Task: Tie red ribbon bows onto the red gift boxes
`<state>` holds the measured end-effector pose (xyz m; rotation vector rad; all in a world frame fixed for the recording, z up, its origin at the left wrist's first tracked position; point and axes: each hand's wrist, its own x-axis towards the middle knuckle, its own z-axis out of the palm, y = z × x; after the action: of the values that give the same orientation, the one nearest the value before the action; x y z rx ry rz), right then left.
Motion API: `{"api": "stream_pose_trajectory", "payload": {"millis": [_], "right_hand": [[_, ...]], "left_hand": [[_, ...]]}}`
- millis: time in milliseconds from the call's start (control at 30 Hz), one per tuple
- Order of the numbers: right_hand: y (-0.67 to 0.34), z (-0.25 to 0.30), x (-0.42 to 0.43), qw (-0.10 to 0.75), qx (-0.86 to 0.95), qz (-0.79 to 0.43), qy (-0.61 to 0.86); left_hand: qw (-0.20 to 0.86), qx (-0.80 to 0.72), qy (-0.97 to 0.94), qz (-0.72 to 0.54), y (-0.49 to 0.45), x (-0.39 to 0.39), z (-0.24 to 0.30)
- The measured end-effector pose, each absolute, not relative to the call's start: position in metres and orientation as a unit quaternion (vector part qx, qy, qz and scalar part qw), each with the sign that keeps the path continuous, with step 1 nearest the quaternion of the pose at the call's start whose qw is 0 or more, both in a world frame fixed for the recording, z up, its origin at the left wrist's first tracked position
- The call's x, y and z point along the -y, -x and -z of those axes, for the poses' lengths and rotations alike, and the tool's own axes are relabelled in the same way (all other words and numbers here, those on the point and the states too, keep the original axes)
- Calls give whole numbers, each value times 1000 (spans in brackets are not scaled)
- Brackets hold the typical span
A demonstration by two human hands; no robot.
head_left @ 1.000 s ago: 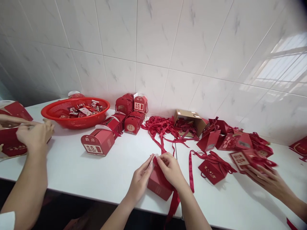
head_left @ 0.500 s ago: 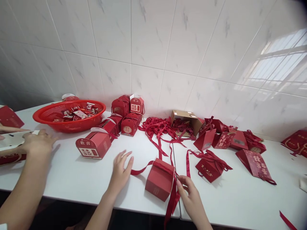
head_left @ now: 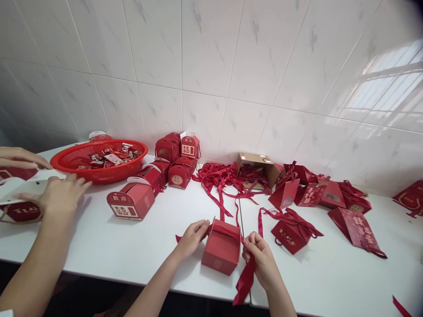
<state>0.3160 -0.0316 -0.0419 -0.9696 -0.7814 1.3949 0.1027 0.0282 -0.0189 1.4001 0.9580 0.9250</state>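
A red paper gift box [head_left: 220, 247] stands on the white table near its front edge, with a dark red ribbon [head_left: 245, 281] running across its top and out at both sides. My left hand [head_left: 193, 237] is at the box's left side, its fingers pinching the ribbon there. At the right side, my right hand [head_left: 259, 255] has its fingers closed on the same ribbon, and a long end hangs below it towards the table edge. Right of my hand lies another red box [head_left: 291, 233] with a ribbon bow on top.
A red plastic basket [head_left: 95, 174] of wrapped sweets stands left, near several finished-looking boxes [head_left: 132, 200]. Loose ribbons [head_left: 218, 176] spill beside a cardboard box [head_left: 274, 176]. More red boxes [head_left: 355, 229] lie right. At far left a co-worker's hands [head_left: 62, 196] handle a box.
My left hand has moved right to the box and closed on the ribbon. My right hand has closed on the ribbon at the other side. The co-worker's hand has shifted right.
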Motion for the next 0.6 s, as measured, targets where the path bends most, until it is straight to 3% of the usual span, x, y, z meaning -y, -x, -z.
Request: {"api": "stream_pose_trajectory", "payload": {"millis": [267, 600], "right_hand": [[-333, 30, 28, 599, 378, -533, 463], [-325, 50, 22, 565, 481, -423, 520]], "left_hand": [[589, -432, -568, -380, -91, -32, 12], [578, -467, -571, -348, -88, -36, 47]]}}
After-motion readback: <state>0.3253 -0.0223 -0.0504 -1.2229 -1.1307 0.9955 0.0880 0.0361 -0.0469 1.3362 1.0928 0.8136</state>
